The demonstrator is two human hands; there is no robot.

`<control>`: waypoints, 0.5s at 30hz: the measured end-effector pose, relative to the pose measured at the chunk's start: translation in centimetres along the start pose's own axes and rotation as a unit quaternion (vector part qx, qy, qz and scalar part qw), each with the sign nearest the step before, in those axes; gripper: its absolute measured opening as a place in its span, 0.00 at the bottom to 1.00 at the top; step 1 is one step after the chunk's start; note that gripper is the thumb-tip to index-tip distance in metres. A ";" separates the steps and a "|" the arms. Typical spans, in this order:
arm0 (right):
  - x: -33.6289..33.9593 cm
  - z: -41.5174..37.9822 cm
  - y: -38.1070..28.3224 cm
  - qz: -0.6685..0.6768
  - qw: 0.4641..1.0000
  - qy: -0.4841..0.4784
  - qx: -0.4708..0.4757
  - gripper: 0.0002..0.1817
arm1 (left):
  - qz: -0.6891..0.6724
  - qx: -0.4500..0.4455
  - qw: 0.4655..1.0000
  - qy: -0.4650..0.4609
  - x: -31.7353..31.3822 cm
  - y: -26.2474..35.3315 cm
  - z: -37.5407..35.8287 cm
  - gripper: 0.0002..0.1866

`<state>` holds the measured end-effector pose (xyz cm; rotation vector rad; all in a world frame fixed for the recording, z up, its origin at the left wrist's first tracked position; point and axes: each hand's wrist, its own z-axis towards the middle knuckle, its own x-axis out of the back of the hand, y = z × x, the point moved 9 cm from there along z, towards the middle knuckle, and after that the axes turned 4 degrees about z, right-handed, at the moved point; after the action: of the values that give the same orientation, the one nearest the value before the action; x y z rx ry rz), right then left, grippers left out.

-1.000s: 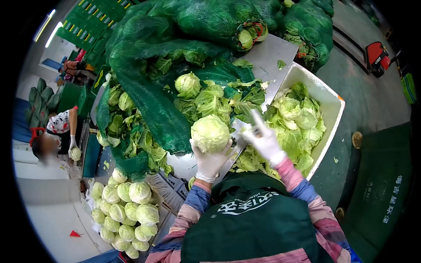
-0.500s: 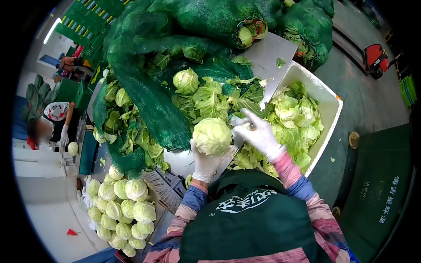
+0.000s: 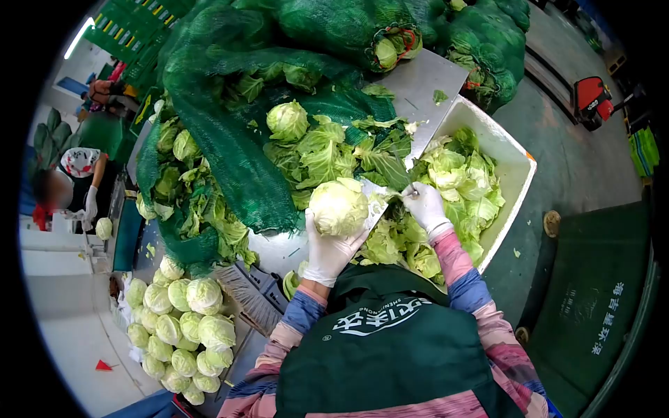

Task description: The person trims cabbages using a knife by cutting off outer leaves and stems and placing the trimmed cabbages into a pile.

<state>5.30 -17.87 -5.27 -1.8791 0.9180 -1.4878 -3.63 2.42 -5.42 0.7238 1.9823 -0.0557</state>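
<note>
A pale green, trimmed cabbage (image 3: 339, 209) rests in my left hand (image 3: 327, 254), its gloved fingers cupped around the underside. Just right of it, my gloved right hand (image 3: 425, 207) is closed on a knife; the handle is mostly hidden. The broad, light blade (image 3: 374, 198) points left, close beside the cabbage. Loose green leaves (image 3: 326, 157) and another cabbage (image 3: 287, 121) lie on the metal table beyond my hands. Below my right hand, a white foam box (image 3: 507, 191) holds many cut leaves.
Green mesh sacks (image 3: 327, 31) of cabbages crowd the far side. Trimmed cabbages (image 3: 185, 327) are piled at left beside a brush (image 3: 245, 296). A co-worker (image 3: 82, 184) stands at far left. A red pallet jack (image 3: 592, 101) stands at right, above a dark green bin (image 3: 592, 306).
My right hand has gone from spread fingers to a closed grip, slightly right and lower. The blade now shows more clearly beside the cabbage. My left hand still holds the cabbage.
</note>
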 end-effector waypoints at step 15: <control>-3.7 0.2 4.0 0.251 0.962 0.010 -0.101 0.12 | -0.103 0.101 0.987 -0.076 -0.7 -1.3 -1.3 0.50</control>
<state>4.32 -17.32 -10.61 -1.5957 1.4745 -1.1368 -5.14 1.45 -4.54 0.6214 1.9143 -0.4290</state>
